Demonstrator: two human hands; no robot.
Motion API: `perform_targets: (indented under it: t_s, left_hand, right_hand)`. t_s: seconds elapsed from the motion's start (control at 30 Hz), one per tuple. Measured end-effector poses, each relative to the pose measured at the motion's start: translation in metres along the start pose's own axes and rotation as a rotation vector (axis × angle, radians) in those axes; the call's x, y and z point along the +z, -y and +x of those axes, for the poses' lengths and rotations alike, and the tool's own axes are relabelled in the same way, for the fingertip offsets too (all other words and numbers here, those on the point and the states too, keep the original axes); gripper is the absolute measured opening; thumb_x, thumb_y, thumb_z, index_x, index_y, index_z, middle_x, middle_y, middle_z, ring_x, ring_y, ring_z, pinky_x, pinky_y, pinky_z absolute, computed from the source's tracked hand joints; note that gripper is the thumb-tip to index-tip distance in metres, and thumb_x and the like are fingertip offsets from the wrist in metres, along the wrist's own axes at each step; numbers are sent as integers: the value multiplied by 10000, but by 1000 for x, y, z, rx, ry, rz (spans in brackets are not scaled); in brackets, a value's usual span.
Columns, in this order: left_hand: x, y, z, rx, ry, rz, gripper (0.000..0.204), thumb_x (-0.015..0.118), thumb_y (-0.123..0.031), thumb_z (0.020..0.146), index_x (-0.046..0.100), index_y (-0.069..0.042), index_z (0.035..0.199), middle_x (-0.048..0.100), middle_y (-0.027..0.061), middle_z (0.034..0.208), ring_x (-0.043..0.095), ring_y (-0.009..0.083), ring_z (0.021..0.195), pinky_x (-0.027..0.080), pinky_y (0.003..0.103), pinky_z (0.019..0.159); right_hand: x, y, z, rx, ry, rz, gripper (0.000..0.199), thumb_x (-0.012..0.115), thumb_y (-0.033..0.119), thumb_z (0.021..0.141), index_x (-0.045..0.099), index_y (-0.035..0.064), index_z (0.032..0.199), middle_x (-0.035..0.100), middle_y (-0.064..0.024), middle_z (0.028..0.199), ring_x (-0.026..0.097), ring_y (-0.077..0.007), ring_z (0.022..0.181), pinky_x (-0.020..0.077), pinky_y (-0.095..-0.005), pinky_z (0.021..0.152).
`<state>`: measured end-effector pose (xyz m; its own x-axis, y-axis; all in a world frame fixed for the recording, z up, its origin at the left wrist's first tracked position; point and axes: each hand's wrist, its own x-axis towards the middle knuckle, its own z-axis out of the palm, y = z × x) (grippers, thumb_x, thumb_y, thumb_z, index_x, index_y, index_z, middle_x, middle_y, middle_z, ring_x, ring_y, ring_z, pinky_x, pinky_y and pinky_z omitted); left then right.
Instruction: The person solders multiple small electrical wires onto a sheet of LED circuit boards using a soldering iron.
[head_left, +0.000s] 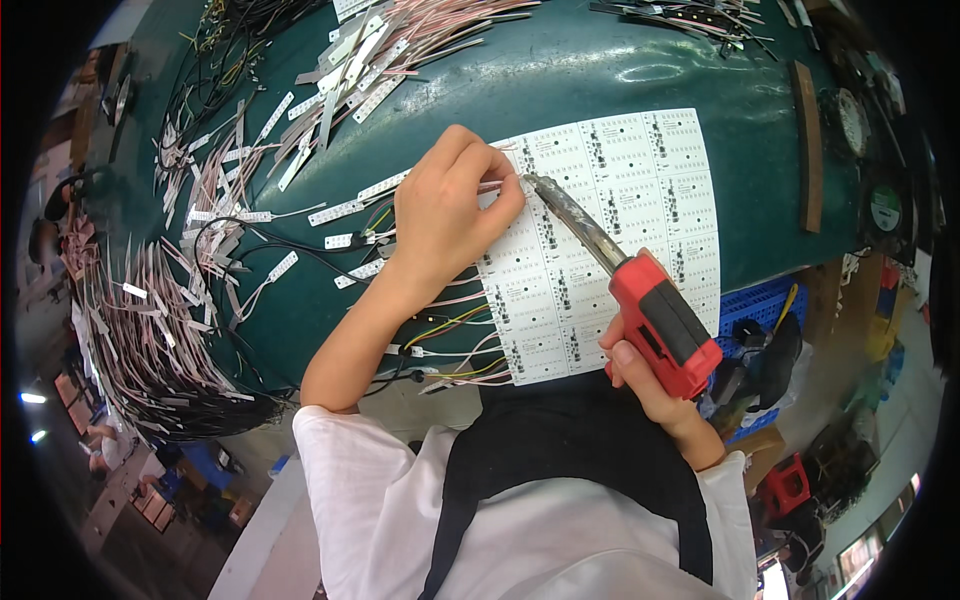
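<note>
A white circuit board panel, split into several repeated sections, lies on the green table top. My right hand is wrapped round the handle of a red and black soldering gun. The metal tip of that tool reaches the upper left part of the panel. Close to the tip, my left hand pinches a thin pale wire between thumb and finger. Along the panel's left edge, several pink, yellow and black wires run out to small white LED strips.
A heap of white strips with pink wires lies at the far left. Bundled wires hang over the table's left edge. A wooden bar lies at the right, with a blue crate below the table edge.
</note>
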<state>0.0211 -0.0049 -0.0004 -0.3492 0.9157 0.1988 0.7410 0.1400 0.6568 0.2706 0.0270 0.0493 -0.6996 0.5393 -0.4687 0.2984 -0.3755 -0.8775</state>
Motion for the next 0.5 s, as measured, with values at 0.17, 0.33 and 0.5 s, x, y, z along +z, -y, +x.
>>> perform_targets:
  t_s: [0.17,0.33,0.5]
  left_hand:
    - [-1,-1,0,-14,1,-4,97,679,-62,698,583,-61,719,540,34,769,610,180,656,476,293,561]
    - [-3,0,1,1,42,-52,73,666,-17,728,604,-4,763,547,48,800,575,125,631,482,227,571]
    - [-6,6,5,87,59,-143,84,665,-36,697,589,-52,728,559,40,775,595,192,649,480,299,581]
  right_hand:
    - [2,1,-4,-96,-122,145,595,599,-2,837,355,-58,1377,645,-105,862,601,-96,695,501,-213,592]
    - [-1,0,-4,-160,-123,141,592,593,3,845,346,-62,1379,639,-116,881,592,-97,663,503,-217,569]
    - [2,-2,-5,-110,-129,197,581,596,-7,841,363,-64,1369,633,-108,866,562,-87,627,482,-208,547]
